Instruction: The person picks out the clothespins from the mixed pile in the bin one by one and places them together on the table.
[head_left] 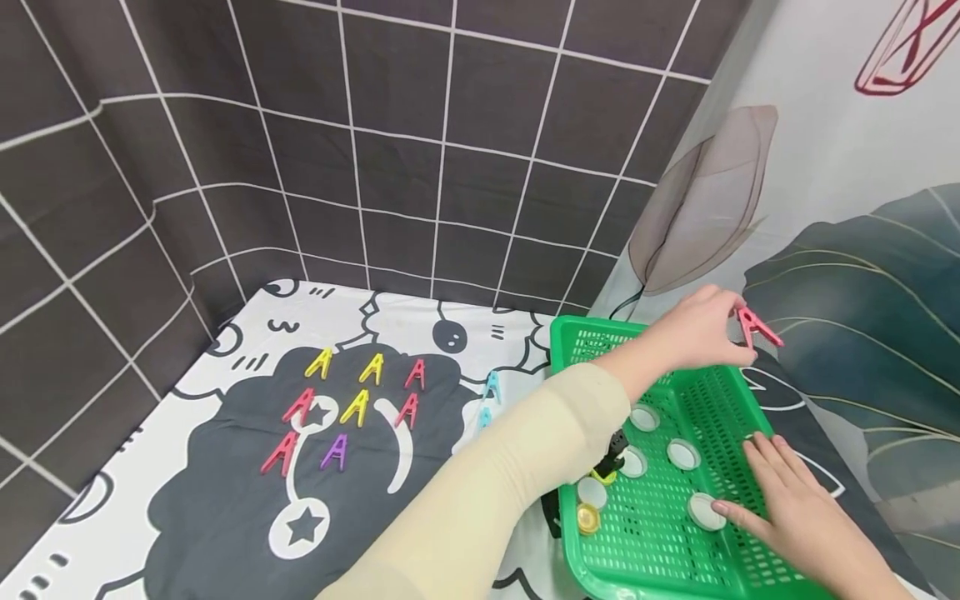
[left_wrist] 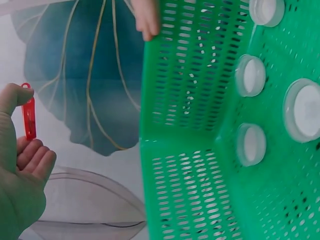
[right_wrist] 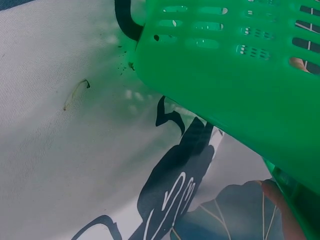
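Note:
My left hand [head_left: 708, 329], reaching past the far right of the green basket [head_left: 652, 575], pinches a red clothespin [head_left: 756, 327] between thumb and fingers. The left wrist view shows this clothespin [left_wrist: 29, 117] held upright beside the basket's outer wall. At the basket's right side, my right hand [head_left: 798, 512] holds the wall, fingers along the rim and thumb inside, by a white round cap [head_left: 705, 511]. In the right wrist view, the basket's green side [right_wrist: 215, 85] hides most of that hand.
On the patterned cloth to the left lie spaced-out clothespins: yellow [head_left: 356, 407], red [head_left: 280, 452], purple [head_left: 334, 452] and light blue [head_left: 491, 386]. Several white caps [head_left: 683, 454] and a yellow cap [head_left: 588, 518] sit in the basket. A dark tiled backdrop [head_left: 397, 150] stands behind.

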